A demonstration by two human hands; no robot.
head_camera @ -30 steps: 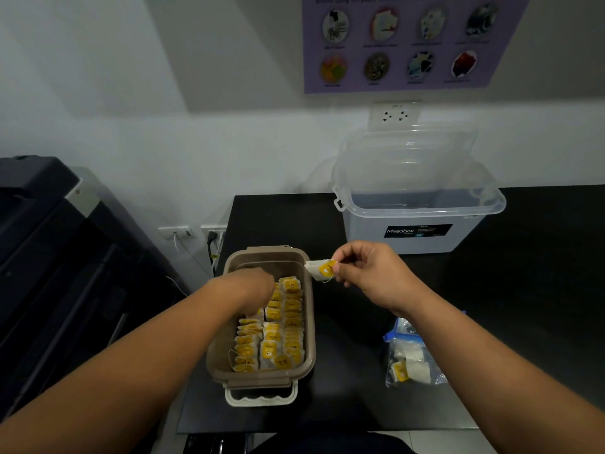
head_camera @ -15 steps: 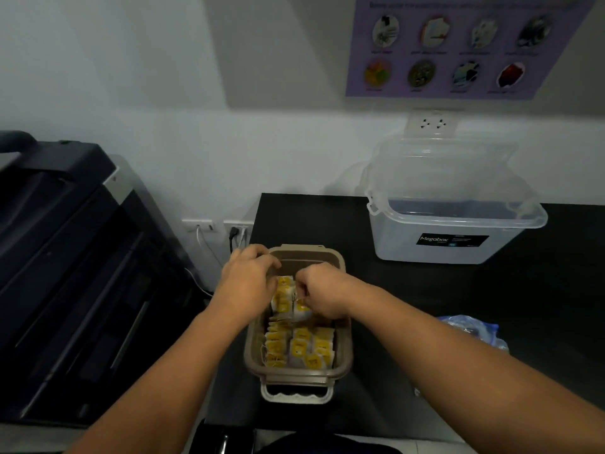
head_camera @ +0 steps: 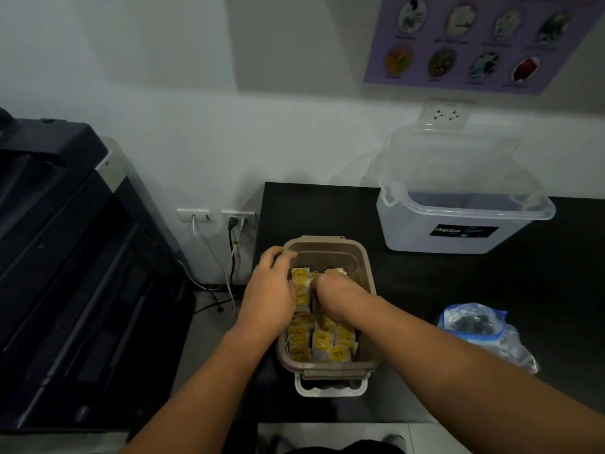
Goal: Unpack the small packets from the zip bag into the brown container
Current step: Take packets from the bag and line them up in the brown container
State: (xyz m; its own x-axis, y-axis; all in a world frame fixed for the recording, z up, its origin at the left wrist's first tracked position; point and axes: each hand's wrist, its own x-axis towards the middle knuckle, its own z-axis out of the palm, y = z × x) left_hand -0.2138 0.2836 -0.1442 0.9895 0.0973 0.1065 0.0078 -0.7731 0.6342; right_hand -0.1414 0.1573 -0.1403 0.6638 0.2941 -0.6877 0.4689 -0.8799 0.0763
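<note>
Here, both hands down in the brown container (head_camera: pixel 328 245) on the tabletop (head_camera: pixel 458 290): left hand (head_camera: pixel 271 290) parting the rows of small packets (head_camera: pixel 322 344), right hand (head_camera: pixel 332 298) tucking one in, grip hidden, cannot tell. Next, likely back to the zip bag (head_camera: pixel 484 329), well apart at right.

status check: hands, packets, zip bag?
Both hands, left and right, in brown container, tucking packets; grip unclear. Zip bag aside, untouched. Nothing blocking.

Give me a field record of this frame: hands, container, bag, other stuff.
left hand: inside brown container, on the packets
right hand: inside container, fingers among the packets; grip hidden
brown container: open, on black table, rows of yellow-labelled packets
zip bag: on the table, right of the container
clear storage box: behind, lid raised
</note>
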